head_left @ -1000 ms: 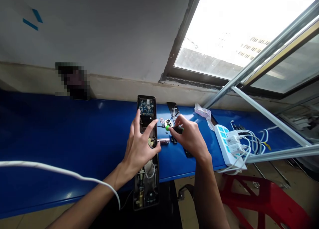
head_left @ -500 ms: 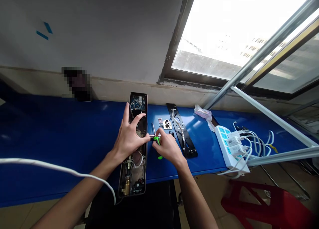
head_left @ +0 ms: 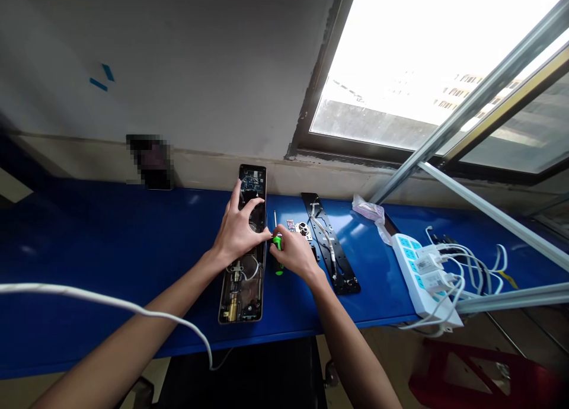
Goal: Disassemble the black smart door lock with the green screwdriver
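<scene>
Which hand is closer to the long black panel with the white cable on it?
The right hand. It is to the left of the black panel, with the green-and-black screwdriver. The left hand is farther left, across the open case.

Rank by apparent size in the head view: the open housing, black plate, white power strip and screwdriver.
1. Open housing
2. Black plate and white power strip: too alike to rank
3. Screwdriver, partly covered
</scene>
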Demonstrator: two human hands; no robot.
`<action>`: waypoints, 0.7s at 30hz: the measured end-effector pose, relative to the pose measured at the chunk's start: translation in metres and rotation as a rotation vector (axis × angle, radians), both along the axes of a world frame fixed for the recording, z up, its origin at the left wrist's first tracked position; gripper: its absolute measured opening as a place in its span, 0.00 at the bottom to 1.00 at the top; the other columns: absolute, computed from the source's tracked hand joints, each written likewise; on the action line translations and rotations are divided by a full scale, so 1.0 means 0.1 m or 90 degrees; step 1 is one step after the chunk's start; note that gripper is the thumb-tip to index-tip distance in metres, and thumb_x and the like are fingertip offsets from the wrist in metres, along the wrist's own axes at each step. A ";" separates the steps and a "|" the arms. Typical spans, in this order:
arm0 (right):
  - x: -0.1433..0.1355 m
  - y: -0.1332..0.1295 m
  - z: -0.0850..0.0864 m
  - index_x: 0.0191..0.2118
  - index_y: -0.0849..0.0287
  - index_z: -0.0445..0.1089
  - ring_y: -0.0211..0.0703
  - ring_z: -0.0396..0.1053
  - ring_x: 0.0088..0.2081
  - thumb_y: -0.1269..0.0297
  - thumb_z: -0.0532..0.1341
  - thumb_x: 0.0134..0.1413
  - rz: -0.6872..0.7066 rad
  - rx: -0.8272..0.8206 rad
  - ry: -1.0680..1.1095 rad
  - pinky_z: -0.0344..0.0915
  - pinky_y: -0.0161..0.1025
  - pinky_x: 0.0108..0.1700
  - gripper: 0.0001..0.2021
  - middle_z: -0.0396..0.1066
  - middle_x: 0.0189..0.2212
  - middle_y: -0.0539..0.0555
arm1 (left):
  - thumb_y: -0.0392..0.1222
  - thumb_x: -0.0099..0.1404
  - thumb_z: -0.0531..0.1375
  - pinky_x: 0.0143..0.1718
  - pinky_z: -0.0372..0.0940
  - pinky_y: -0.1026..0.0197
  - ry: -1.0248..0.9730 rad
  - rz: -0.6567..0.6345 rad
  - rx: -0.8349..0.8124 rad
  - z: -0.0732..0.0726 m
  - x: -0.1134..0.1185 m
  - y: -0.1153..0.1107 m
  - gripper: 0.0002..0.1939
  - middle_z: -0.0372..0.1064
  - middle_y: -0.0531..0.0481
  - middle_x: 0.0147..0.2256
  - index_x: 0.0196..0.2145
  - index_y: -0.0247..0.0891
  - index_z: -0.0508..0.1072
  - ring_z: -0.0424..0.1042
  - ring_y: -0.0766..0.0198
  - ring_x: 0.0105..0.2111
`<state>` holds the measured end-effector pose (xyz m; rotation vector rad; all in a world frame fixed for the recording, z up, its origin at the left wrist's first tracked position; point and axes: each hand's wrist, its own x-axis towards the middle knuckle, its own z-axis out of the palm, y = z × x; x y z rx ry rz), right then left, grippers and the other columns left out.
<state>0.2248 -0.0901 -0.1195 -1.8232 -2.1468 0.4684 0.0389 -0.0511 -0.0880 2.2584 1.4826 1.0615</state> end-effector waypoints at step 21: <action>0.11 -0.08 -0.04 0.44 0.55 0.75 0.37 0.62 0.31 0.56 0.63 0.65 -0.015 0.225 0.197 0.61 0.36 0.34 0.10 0.65 0.33 0.49 | 0.39 0.71 0.58 0.44 0.68 0.53 -0.116 -0.088 0.201 -0.19 -0.44 -0.01 0.06 0.69 0.48 0.35 0.36 0.39 0.74 0.69 0.58 0.39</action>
